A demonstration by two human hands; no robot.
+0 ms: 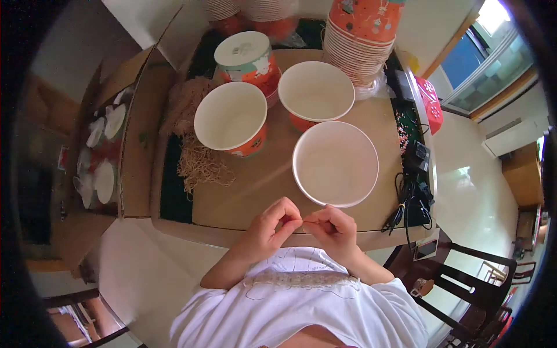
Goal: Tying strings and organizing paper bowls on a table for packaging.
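Note:
In front of my chest, at the table's near edge, my left hand and my right hand nearly meet. Each pinches thumb against fingers, and a short bit of thin brown string shows between the fingertips; the rest of it is hidden or too fine to follow. Just beyond them stands a large white-lined paper bucket. Two more open paper buckets, one at the left and one farther back, have orange printed sides. Left of these lies a loose heap of tan string.
A closed or upturned printed bucket stands behind. A tall stack of nested buckets rises at the back right. Black cables and small beads lie along the right edge. An open cardboard box stands left; a dark wooden chair stands right.

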